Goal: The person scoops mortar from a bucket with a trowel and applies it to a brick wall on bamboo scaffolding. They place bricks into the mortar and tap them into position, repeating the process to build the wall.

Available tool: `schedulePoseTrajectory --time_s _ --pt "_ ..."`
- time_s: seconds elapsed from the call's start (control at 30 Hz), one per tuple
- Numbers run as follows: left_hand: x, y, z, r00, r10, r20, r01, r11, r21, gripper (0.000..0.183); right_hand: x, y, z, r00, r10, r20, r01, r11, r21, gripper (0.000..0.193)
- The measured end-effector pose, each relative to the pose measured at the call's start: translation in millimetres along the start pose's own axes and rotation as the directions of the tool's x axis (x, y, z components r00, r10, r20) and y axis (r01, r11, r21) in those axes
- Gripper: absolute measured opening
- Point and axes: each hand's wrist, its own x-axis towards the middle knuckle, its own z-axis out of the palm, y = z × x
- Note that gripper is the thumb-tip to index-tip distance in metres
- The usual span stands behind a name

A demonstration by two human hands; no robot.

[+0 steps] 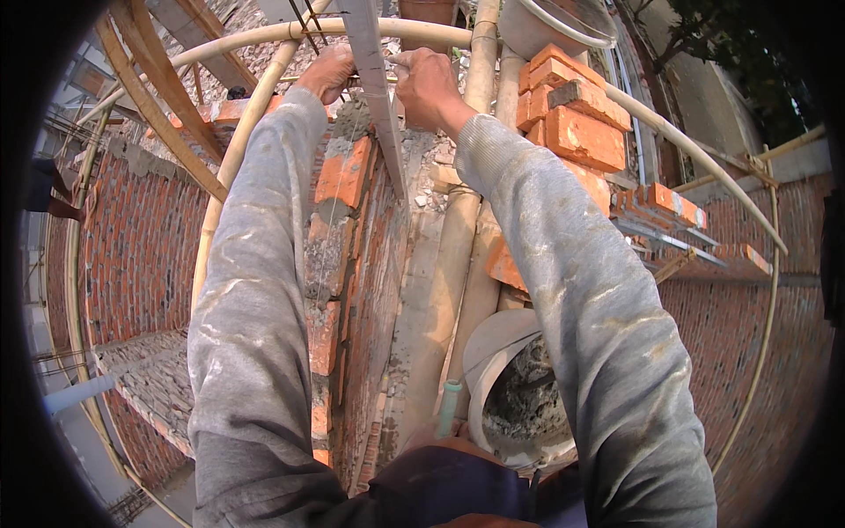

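Both my arms, in grey mortar-stained sleeves, reach forward over a narrow brick wall [341, 176]. My left hand [327, 76] is at the left side of an upright wooden board [375, 88], fingers curled in. Just right of the same board is my right hand [429, 90], thumb and index finger brought together. Whatever either hand pinches is too small to make out. A thin string [319, 251] runs along the wall top below my left hand. Grey mortar [354, 119] lies on the wall near the board's left side.
Bamboo poles [453, 273] run beside the wall, with more curving around me. Orange bricks [585, 141] are stacked at right, below a pale bucket [563, 22]. A bucket [484, 365] of mortar stands near my body. Brick walls drop away on both sides; another person's legs [62, 189] show far left.
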Motion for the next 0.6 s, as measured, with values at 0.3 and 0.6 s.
schedulePoseTrajectory --time_s 0.3,0.6 --pt "8 -7 -10 0.999 -0.005 0.034 0.006 1.000 -0.008 0.024 22 0 4 1.000 0.028 0.000 -0.028 0.997 -0.067 0.027" --pt "-28 -11 20 0.967 0.092 -0.237 -0.161 0.944 -0.289 0.039 18 -3 3 0.998 0.069 -0.003 -0.069 0.994 -0.086 0.037"
